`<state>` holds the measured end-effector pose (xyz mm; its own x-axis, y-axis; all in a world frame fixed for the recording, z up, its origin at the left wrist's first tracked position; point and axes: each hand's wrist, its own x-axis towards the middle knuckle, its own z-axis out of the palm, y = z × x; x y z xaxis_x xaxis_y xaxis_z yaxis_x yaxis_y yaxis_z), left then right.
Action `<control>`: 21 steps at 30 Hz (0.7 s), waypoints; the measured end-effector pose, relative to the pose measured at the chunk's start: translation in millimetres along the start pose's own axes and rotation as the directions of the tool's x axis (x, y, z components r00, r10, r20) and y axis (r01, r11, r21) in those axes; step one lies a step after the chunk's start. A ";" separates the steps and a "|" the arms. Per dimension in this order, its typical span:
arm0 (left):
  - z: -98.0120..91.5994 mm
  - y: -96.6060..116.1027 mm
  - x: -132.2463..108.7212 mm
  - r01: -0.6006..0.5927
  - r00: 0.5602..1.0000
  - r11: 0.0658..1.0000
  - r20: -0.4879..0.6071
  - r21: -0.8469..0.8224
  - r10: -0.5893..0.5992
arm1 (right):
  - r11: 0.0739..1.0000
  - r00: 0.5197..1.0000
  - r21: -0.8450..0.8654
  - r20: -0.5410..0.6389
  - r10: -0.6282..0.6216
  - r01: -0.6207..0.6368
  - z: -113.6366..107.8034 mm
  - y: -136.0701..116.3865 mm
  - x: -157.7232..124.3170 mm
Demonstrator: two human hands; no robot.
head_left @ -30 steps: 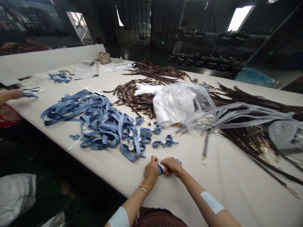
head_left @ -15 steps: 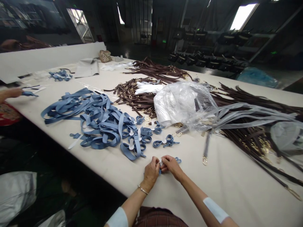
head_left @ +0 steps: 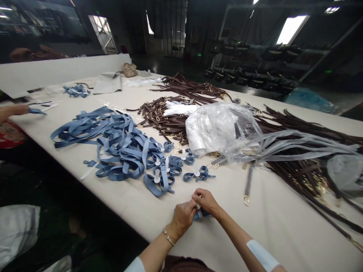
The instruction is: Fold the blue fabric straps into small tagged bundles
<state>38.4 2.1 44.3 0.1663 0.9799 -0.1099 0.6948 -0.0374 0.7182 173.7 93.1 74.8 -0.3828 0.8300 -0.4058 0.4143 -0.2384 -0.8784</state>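
My left hand [head_left: 183, 216] and my right hand [head_left: 206, 200] meet near the front edge of the pale table [head_left: 272, 219]. Both are closed in a pinch on a small folded blue strap piece [head_left: 200, 214] with a white tag. Just beyond them lies a finished blue strap loop [head_left: 198, 174]. To the left spreads a big pile of blue straps [head_left: 116, 143], some folded with white tags.
A clear plastic bag [head_left: 221, 126] sits mid-table over grey straps [head_left: 297, 145]. Brown straps with gold clasps [head_left: 170, 121] lie behind and to the right. Another person's hand [head_left: 15, 110] holds a blue piece at far left. A white sack [head_left: 18, 230] lies below the table.
My hands have drawn slightly nearer the table's front edge, still pinching the blue strap piece. The view has tilted a little.
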 end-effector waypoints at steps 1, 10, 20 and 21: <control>-1.7 3.6 -2.3 -0.038 0.999 0.999 0.018 -0.007 0.038 | 1.000 1.000 0.024 -0.029 -0.005 0.006 0.8 -1.3 -0.8; -6.4 33.3 -2.6 0.220 0.975 0.682 0.153 -0.698 -0.158 | 0.955 0.982 0.296 -0.172 0.076 -0.022 -19.1 -29.0 -3.3; -35.2 11.8 9.0 0.594 0.804 0.086 0.587 -0.800 -0.093 | 0.976 0.942 0.174 -0.328 -0.071 0.134 -8.0 -31.0 -26.7; -39.7 7.9 8.0 0.635 0.772 0.076 0.631 -0.769 -0.075 | 0.975 0.943 0.155 -0.318 -0.100 0.156 -7.5 -33.2 -30.6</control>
<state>17.5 17.4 76.4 0.5179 0.6363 -0.5718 -0.3795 0.7699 0.5130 177.9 79.4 118.3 -0.1400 0.9667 -0.2144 0.2162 -0.1815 -0.9593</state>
